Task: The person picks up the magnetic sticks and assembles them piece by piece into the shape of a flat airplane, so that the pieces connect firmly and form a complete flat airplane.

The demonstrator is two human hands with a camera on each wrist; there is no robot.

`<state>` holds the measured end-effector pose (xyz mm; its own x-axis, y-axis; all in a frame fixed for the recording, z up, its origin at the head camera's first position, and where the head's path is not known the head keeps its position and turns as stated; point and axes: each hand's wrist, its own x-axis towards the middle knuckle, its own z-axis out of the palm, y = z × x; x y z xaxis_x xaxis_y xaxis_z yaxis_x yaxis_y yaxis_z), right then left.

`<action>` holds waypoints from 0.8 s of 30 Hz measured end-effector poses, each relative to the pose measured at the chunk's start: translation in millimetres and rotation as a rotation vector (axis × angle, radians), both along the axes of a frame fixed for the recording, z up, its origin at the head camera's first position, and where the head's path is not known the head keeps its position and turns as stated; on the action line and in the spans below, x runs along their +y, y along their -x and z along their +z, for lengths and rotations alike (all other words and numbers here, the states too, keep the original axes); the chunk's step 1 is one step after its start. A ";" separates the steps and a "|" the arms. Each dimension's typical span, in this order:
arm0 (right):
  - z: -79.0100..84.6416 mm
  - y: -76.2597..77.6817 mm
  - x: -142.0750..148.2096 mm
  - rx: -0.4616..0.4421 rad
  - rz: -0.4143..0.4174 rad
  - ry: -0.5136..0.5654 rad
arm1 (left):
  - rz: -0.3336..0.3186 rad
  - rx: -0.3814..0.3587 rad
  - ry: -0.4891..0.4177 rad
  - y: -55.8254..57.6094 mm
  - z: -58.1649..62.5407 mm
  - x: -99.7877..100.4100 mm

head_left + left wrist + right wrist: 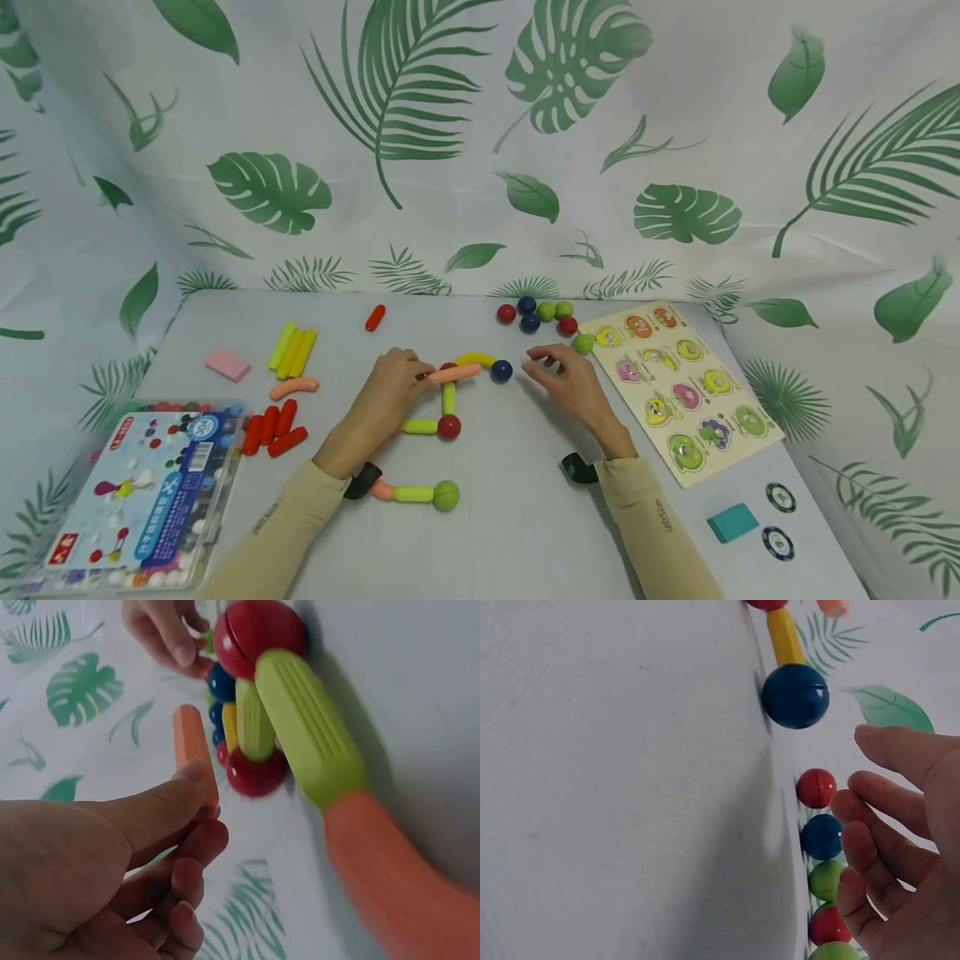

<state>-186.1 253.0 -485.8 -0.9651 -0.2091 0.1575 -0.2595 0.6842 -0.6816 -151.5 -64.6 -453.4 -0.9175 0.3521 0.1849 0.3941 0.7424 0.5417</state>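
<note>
My left hand (384, 390) pinches an orange connector stick (459, 372) between thumb and fingers, raised over the joined ball-and-stick model. In that model a yellow curved connector (476, 359) ends in a dark blue ball (502, 371), and a yellow-green stick (448, 398) runs down to a red ball (449, 427). Nearer me, another yellow-green stick (414, 494) bears a green ball (446, 496) and meets an orange curved piece (397, 870). The left forearm hides part of the model. Right of the blue ball, my right hand (572, 385) hovers with loosely bent fingers, holding nothing.
Loose red, blue and green balls (527, 306) lie at the back. Yellow sticks (302, 354), red sticks (286, 417) and a pink block (227, 365) lie left, beside a parts box (120, 492). A fruit puzzle board (675, 392), teal block (732, 523) and two chips (780, 497) lie right.
</note>
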 end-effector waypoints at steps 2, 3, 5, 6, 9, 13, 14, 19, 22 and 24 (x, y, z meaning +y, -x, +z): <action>0.9 -0.1 1.3 0.004 -0.004 0.002 | -0.033 0.001 -0.001 -0.1 1.8 11.6; 1.5 -0.2 2.0 0.006 -0.008 0.002 | -0.049 -0.004 -0.009 0.3 2.4 17.1; 3.1 -0.8 3.8 0.014 -0.021 -0.002 | -0.092 -0.008 -0.020 1.5 2.2 27.5; 3.9 -1.0 4.8 0.019 -0.029 -0.001 | -0.111 -0.014 -0.026 1.9 1.7 32.6; 6.1 -1.5 8.7 0.040 -0.050 -0.003 | -0.170 -0.022 -0.029 2.4 -1.5 46.6; 8.4 -1.4 14.0 0.059 -0.064 0.005 | -0.239 0.000 0.011 1.1 -8.3 61.5; 8.7 -1.4 15.1 0.055 -0.069 0.006 | -0.252 0.002 0.025 0.4 -9.8 64.3; 10.2 -1.9 18.6 0.046 -0.064 0.012 | -0.268 -0.035 0.088 -2.8 -13.0 73.7; 10.5 -2.6 18.2 0.030 -0.059 0.022 | -0.269 -0.049 0.114 -3.6 -13.6 75.1; 10.5 -4.0 17.7 0.016 -0.057 0.026 | -0.269 -0.054 0.120 -3.8 -13.6 75.3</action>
